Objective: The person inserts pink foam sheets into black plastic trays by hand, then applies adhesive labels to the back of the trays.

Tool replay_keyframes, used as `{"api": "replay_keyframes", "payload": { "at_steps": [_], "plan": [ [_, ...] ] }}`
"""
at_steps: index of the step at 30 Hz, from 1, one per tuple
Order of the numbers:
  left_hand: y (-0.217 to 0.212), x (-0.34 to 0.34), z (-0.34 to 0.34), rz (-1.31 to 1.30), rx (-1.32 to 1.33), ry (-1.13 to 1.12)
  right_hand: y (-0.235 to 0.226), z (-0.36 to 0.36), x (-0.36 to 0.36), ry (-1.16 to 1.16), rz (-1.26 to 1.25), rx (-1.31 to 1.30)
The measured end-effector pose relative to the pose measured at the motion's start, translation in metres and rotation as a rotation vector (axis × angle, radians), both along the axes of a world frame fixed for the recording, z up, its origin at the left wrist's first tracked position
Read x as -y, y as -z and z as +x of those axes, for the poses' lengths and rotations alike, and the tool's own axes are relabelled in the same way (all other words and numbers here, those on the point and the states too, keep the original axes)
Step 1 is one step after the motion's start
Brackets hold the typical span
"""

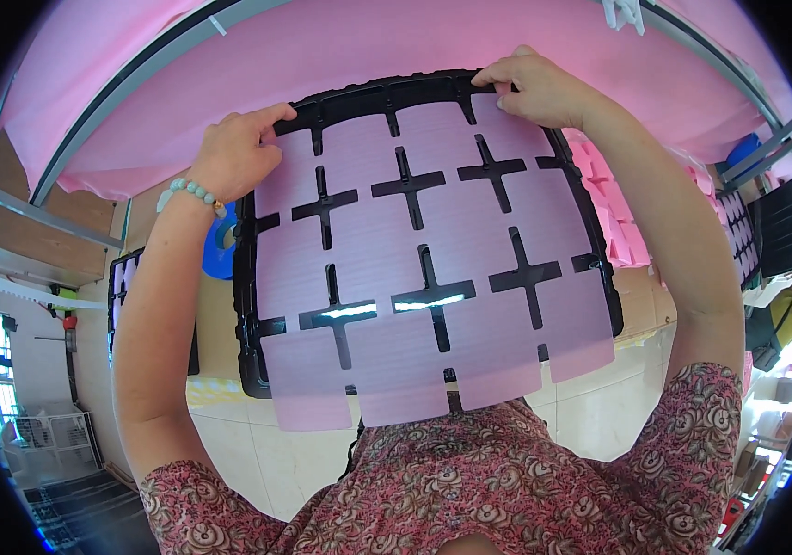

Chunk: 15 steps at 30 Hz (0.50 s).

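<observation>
A black plastic tray (613, 310) lies before me with a thin pale-pink foam sheet (373, 222) over it. Cross-shaped cutouts in the sheet show the tray's black dividers. Along the near side, the sheet's flaps hang past the tray's rim; at the far side a strip of tray shows bare. My left hand (239, 153), a green bead bracelet on its wrist, is closed at the far left corner, fingertips on the rim. At the far right corner my right hand (539, 88) is bent over the rim, its thumb by the sheet's edge. Some fingers of both hands are hidden.
A blue tape roll (219, 245) sits left of the tray, near another black tray (123, 277). Bright pink pieces (608, 203) lie to the right on the brown tabletop (641, 296). Pink cloth (368, 46) and a metal frame (128, 83) stand beyond.
</observation>
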<state>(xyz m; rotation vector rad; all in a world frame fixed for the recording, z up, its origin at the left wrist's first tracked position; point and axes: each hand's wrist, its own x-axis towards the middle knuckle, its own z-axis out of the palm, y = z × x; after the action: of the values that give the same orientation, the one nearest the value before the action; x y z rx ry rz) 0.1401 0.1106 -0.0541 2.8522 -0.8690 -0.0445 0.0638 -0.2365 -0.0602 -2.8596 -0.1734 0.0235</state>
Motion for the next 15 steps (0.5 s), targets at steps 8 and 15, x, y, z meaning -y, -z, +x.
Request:
{"api": "replay_keyframes", "payload": {
  "at_steps": [8, 15],
  "plan": [
    [0.018, -0.016, 0.032, -0.296, -0.181, 0.063, 0.013, 0.006, 0.017, 0.026, 0.335, -0.029],
    [0.012, -0.006, 0.044, -0.39, -0.186, -0.024, 0.022, 0.014, 0.011, 0.097, 0.311, 0.175]
  ]
}}
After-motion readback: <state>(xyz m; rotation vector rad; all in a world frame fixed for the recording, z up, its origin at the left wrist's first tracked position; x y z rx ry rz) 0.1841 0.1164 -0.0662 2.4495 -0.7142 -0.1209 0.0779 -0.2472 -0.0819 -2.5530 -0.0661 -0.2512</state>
